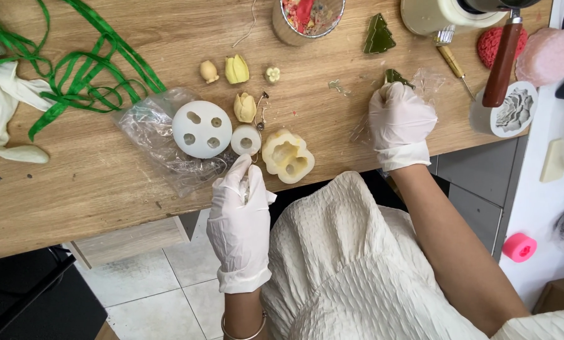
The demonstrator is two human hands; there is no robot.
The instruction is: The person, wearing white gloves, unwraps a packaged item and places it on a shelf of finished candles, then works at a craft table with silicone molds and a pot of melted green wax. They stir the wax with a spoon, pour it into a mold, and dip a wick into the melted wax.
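My right hand [400,124], in a white glove, rests on the wooden table [93,182] and pinches a small dark green tree-shaped piece [396,77] inside a clear plastic bag [424,83]. My left hand [239,221], also gloved, hovers at the table's near edge, fingers curled around something small and pale that I cannot make out. Just beyond it lie a cream silicone mould [287,155], a small round white mould [246,140] and a round white mould with three holes [201,128].
Small yellow wax flowers [236,69] lie mid-table, a second green tree piece [378,34] farther back, a tin of coloured scraps [307,19], green ribbon [74,82] at left. At right stand a pot with a wooden handle [502,60], a flower mould [512,110], red and pink pieces.
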